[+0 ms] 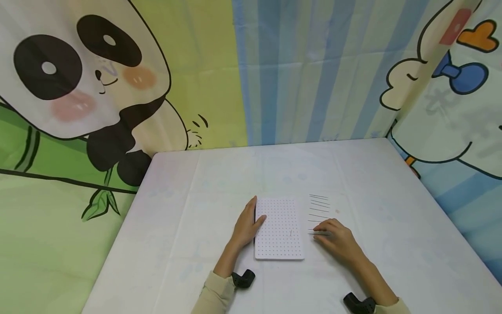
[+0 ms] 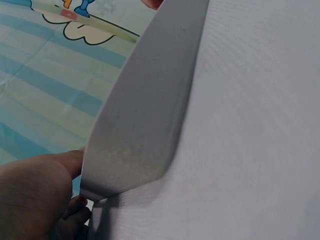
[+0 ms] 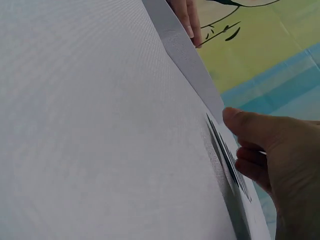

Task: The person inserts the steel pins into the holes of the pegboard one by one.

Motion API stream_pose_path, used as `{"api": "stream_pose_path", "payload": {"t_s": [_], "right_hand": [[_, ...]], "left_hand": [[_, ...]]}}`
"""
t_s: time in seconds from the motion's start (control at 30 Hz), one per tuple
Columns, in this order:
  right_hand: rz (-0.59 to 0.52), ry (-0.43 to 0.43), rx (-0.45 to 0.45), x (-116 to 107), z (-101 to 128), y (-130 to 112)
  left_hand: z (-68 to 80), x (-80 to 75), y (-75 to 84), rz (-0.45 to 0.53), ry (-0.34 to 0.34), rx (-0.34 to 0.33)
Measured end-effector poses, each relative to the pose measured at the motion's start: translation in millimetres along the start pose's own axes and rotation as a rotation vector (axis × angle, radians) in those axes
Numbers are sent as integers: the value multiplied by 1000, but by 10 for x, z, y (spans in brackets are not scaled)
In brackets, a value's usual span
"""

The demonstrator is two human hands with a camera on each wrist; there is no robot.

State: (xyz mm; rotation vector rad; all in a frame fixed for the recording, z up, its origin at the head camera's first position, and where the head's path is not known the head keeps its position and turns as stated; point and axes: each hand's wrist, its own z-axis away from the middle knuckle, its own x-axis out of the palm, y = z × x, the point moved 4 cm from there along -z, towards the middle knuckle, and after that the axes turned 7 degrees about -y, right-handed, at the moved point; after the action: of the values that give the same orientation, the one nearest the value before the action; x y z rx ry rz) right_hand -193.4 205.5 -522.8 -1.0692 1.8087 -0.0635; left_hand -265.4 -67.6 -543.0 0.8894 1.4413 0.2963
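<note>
A white perforated board (image 1: 279, 229) lies flat on the white table (image 1: 188, 205). My left hand (image 1: 247, 224) lies along the board's left edge with straight fingers and the thumb resting on top. Its thumb (image 2: 45, 175) shows beside the board (image 2: 145, 100) in the left wrist view. To the right of the board lies a row of several thin dark rods (image 1: 318, 205). My right hand (image 1: 337, 240) hovers low over the nearest rods, its fingertips curled down onto one. In the right wrist view the right hand (image 3: 280, 160) sits just above the rods (image 3: 225, 150).
Cartoon cloth backdrops stand close behind and beside the table: a panda (image 1: 78, 78) on the left, blue stripes (image 1: 306, 69) at the back, a duck (image 1: 451, 87) on the right. Black wrist mounts (image 1: 244, 278) show near the table's front edge.
</note>
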Motion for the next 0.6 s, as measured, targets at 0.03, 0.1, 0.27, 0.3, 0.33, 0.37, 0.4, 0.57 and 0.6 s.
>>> {"api": "stream_pose_path", "payload": {"t_s": [0.03, 0.1, 0.27, 0.3, 0.33, 0.37, 0.4, 0.57, 0.6], "right_hand": [[4, -15, 20, 1, 18, 17], [6, -41, 49, 8, 43, 42], [41, -64, 24, 37, 53, 70], [48, -60, 12, 40, 53, 72], [58, -54, 1, 43, 52, 74], [67, -51, -4, 46, 51, 77], [71, -48, -6, 49, 49, 79], [88, -40, -14, 60, 42, 85], [90, -38, -22, 61, 39, 80]], "left_hand": [[-1, 1, 0, 1, 1, 1], [-2, 9, -4, -2, 2, 1], [-2, 26, -25, -3, -3, -4], [-3, 28, -27, -2, -4, -4], [-5, 28, -27, 0, -6, -6], [-6, 26, -25, -1, -6, -5], [-7, 23, -23, 0, -7, -4], [-13, 13, -9, -7, -7, -3], [-14, 14, -7, -9, -8, -3]]}}
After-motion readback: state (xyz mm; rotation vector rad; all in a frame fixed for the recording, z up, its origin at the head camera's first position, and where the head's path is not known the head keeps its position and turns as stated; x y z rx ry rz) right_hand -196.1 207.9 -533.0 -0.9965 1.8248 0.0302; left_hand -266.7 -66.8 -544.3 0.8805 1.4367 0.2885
